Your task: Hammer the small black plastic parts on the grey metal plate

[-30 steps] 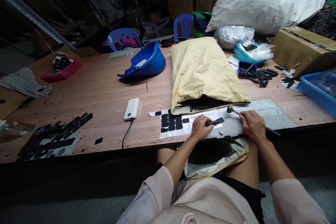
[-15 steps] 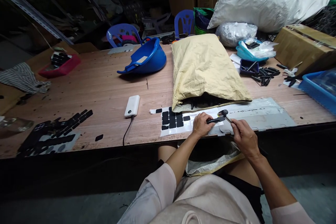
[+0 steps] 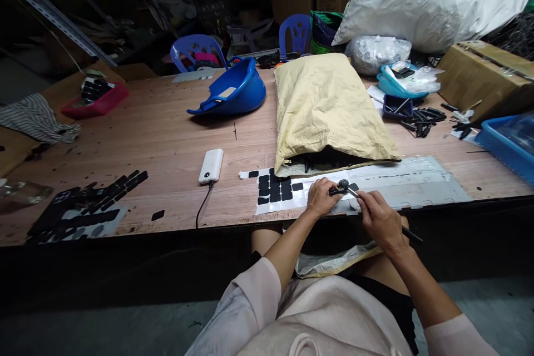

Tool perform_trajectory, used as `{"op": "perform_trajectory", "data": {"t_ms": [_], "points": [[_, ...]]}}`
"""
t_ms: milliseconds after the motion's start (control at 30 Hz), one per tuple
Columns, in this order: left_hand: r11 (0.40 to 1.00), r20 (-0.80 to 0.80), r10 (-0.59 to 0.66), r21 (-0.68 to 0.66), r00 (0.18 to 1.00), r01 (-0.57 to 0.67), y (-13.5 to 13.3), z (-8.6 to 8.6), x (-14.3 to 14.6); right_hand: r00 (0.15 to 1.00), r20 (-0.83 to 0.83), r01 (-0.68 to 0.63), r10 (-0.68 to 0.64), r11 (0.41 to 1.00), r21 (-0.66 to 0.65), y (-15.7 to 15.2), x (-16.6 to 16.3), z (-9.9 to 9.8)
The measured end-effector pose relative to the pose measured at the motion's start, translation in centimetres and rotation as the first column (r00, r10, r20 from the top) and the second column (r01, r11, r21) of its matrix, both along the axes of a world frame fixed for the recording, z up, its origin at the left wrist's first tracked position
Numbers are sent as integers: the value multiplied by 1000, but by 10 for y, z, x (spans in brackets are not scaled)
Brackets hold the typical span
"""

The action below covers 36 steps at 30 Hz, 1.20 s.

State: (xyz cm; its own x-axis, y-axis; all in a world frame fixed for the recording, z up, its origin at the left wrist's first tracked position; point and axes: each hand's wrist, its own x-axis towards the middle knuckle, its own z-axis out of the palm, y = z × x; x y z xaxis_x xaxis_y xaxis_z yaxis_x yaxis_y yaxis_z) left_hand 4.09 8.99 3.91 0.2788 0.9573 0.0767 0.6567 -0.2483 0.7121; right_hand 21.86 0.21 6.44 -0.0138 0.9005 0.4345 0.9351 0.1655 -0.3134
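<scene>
My left hand (image 3: 320, 198) is closed on a flat black strip part (image 3: 342, 189), holding it down on a grey sheet (image 3: 411, 184) at the table's near edge. My right hand (image 3: 377, 219) grips a small hammer (image 3: 349, 190) by its handle, and the rounded head rests on the strip beside my left fingers. Left of my hands lies a white sheet with several black square pads (image 3: 275, 191). A yellow woven sack (image 3: 327, 108) lies just behind, its open mouth toward me.
A white power bank (image 3: 211, 166) with its cable, a blue plastic basin (image 3: 232, 92), a red tray (image 3: 95, 99) and loose black parts (image 3: 89, 200) lie to the left. At right are a cardboard box (image 3: 484, 78), a blue crate (image 3: 507, 142) and black clips (image 3: 419, 118). Another sack sits on my lap.
My right hand has brought the hammer leftward, from right of the strip onto it, close to my left fingers. My left hand has kept its hold on the strip.
</scene>
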Motion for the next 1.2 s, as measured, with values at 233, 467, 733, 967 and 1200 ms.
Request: {"op": "perform_trajectory", "data": {"t_ms": [233,467,733,967,1200], "points": [[1000,4,-1,-12,1000,1,0,0,1,998,22,56,-58,997,52,11,18,-2],[1000,9,-10,-4,1000,10,1,-4,0,986,164,-36,30,999,31,54,90,-16],[1000,7,-14,8,1000,14,0,-3,0,975,183,-128,127,992,-2,93,129,-35],[989,66,-105,112,992,97,-11,-2,-8,986,157,-72,63,996,47,92,122,-36],[908,1,-415,73,910,414,-91,-24,-32,974,220,-54,47,998,27,89,113,-30]]}}
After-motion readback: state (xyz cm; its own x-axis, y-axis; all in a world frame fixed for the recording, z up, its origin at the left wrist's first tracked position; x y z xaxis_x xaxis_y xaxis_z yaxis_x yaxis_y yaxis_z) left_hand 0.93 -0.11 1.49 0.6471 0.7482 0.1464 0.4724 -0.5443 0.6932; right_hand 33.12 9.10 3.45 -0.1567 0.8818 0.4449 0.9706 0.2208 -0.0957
